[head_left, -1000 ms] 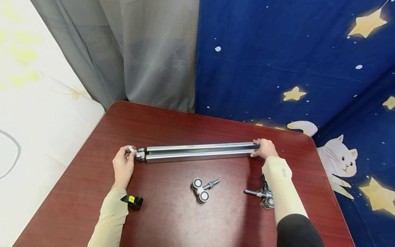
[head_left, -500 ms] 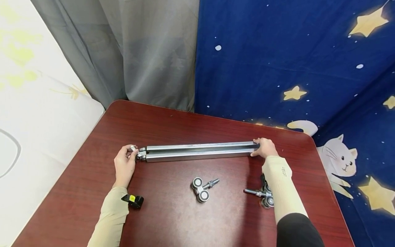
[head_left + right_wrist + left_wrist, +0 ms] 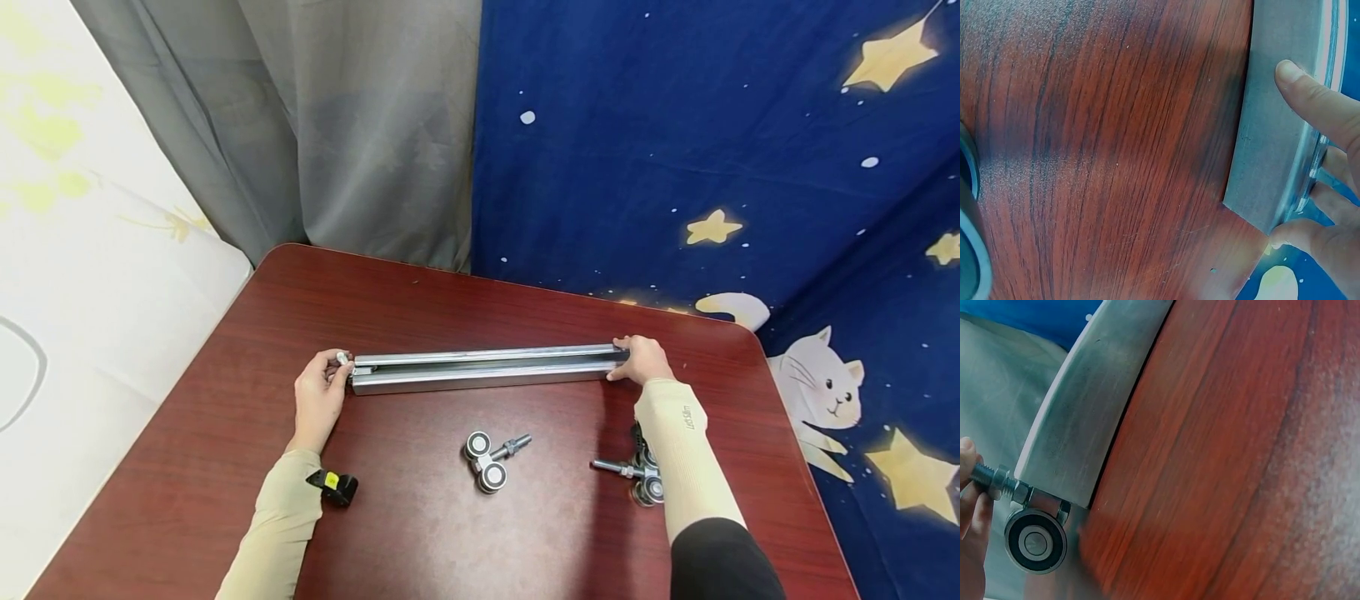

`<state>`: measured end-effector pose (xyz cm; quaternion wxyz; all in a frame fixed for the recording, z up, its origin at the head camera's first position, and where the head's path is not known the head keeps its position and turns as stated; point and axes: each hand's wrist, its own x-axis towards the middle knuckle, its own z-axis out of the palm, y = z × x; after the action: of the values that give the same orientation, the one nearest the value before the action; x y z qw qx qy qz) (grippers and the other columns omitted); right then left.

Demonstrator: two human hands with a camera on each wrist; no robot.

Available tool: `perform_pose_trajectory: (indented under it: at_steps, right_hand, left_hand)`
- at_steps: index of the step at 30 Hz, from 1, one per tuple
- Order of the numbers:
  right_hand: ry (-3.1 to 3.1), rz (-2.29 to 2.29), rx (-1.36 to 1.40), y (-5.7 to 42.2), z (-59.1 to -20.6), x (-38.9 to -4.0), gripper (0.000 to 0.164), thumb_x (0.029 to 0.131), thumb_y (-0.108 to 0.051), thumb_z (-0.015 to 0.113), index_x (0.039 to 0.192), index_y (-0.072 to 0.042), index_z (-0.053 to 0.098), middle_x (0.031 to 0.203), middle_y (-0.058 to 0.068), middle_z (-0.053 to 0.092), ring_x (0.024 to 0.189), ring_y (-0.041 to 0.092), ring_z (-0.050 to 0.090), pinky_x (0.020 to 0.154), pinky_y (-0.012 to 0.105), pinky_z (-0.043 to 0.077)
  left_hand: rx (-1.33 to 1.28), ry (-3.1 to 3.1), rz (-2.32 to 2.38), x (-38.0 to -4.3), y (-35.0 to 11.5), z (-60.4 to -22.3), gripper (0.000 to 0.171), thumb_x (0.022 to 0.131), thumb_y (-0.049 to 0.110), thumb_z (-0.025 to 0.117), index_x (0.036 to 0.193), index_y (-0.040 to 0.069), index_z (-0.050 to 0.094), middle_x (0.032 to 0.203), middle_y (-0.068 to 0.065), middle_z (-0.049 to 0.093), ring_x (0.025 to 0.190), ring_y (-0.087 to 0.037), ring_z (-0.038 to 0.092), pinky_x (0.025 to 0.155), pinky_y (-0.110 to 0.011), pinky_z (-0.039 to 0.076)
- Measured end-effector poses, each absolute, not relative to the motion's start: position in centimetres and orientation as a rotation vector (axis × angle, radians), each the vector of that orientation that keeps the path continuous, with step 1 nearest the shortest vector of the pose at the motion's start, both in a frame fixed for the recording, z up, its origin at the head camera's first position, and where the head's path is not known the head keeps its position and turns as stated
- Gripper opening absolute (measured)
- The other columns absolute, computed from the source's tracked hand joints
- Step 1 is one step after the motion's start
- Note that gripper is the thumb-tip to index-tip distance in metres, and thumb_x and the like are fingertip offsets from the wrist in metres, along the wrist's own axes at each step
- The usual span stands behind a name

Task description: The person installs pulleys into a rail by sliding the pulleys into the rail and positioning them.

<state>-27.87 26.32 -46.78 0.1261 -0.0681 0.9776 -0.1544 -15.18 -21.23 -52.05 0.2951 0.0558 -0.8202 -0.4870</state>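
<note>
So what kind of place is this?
Probably an indoor work corner, perhaps at home, though I can't be sure. There's a reddish table with a metal rail, a gray curtain and a blue cloth showing stars and a cat.

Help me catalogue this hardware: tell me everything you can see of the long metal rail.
The rail is a long, straight, silvery-grey channel, apparently metal, with plain side walls and a slot lengthwise along its upper face. It lies across the table. The right hand grips its right end; a roller trolley, its bolt pinched by the left hand, sits partly inside the left end.
</note>
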Motion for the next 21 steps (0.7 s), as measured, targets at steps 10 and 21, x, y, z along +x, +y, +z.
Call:
perform_pose_trajectory:
  at_steps: [10, 21]
  right_hand:
    - [2.849, -0.451, -0.21, 26.43, -46.78, -27.99, 0.076, 0.062, -0.019, 0.082, 0.127, 0.002, 0.049, 0.13, 0.028, 0.042, 0.121, 0.045, 0.035, 0.097, 0.053, 0.033]
    - [2.84, -0.457, -0.21, 26.38, -46.89, -28.0, 0.075, 0.064, -0.02, 0.082, 0.128, 0.002, 0.049, 0.131, 0.028, 0.042, 0.121, 0.045, 0.035, 0.097, 0.054, 0.032]
  left_hand:
    - [0.102, -2.215, -1.251, -15.48, -21.39, -51.84, 0.015, 0.081, -0.002, 0.064, 0.095, -0.004, 0.06, 0.09, -0.016, 0.064, 0.078, -0.017, 0.061, 0.07, -0.002, 0.04]
    - [0.047, -2.274, -1.235, -16.17, -20.77, -51.78, 0.017, 0.08, 0.001, 0.066, 0.096, -0.002, 0.062, 0.089, -0.016, 0.065, 0.078, -0.02, 0.061, 0.067, 0.0, 0.039]
